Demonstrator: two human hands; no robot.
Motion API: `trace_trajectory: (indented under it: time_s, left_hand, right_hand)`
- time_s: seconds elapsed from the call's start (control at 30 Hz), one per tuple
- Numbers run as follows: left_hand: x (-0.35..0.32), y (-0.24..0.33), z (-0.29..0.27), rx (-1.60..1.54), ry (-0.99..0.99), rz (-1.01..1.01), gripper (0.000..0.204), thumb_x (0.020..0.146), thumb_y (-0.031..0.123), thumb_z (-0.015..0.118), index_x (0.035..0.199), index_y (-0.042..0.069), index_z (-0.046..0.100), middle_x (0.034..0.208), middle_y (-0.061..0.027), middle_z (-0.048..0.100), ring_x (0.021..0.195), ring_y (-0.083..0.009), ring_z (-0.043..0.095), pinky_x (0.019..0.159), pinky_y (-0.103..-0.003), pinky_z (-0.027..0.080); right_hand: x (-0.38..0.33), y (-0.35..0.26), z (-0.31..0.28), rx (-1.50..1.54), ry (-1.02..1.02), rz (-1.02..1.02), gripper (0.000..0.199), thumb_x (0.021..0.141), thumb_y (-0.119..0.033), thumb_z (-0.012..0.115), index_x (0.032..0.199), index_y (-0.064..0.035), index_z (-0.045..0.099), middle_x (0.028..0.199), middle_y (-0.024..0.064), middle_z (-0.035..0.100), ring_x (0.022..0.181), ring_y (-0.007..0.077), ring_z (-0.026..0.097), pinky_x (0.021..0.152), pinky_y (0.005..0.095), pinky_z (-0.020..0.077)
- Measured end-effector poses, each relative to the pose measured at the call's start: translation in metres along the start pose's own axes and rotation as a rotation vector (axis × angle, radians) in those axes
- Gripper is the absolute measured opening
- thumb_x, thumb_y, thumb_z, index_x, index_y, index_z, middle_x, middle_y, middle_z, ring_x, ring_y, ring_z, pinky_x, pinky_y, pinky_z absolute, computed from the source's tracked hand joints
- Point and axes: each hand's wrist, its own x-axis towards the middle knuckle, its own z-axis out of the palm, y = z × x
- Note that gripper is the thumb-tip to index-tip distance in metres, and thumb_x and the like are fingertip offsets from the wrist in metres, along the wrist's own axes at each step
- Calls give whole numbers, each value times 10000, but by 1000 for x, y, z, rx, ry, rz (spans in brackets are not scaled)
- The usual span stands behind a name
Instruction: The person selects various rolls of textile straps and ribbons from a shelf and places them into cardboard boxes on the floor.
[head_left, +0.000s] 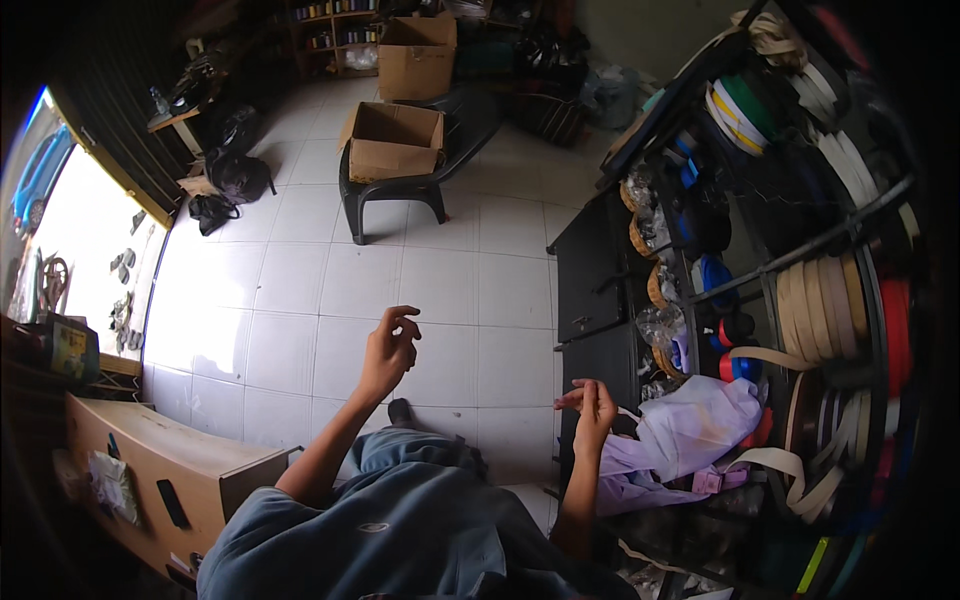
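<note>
My left hand (391,352) is raised over the tiled floor in front of me, its fingers loosely bent with gaps between them and nothing visible in them. Lower and to the right, my right hand (592,412) points its fingers inward, stretched out, and it too appears empty. Nearest to the right hand is a pale purple plastic bag (697,425), heaped at the foot of the shelving. Neither hand touches anything that I can see.
A black chair (362,200) holds an opened cardboard box (397,160); another box (417,75) stands behind. Right: a black cabinet (592,270) and a metal rack (835,235) with beige webbing rolls (815,310). Left: a wooden desk (215,445) with a dark phone (172,503), and black bags (238,178).
</note>
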Motion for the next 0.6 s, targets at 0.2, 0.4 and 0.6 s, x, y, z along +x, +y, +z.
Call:
trace_trajectory:
  time_s: [0.2, 0.4, 0.6]
  left_hand:
    - [74, -11, -107, -10, 2, 2, 352, 993, 268, 474, 862, -15, 639, 592, 45, 397, 429, -35, 240, 414, -254, 196]
    - [132, -3, -162, -160, 290, -32, 266, 971, 194, 521, 854, -21, 627, 547, 29, 422, 396, -44, 261, 381, -250, 200]
    - [188, -28, -257, -38, 514, -141, 411, 986, 319, 493, 739, 9, 596, 488, 54, 348, 437, -24, 248, 421, -241, 161]
  right_hand:
    - [84, -8, 148, 26, -8, -144, 209, 987, -118, 436, 1008, 58, 545, 746, 128, 620, 580, 181, 629, 578, 291, 539]
    - [178, -10, 239, 3, -302, -17, 218, 987, -160, 470, 1012, 41, 550, 794, 122, 604, 561, 143, 600, 606, 301, 562]
    - [286, 3, 349, 59, -438, 68, 230, 993, -171, 459, 962, 38, 552, 708, 89, 594, 577, 150, 615, 639, 290, 548]
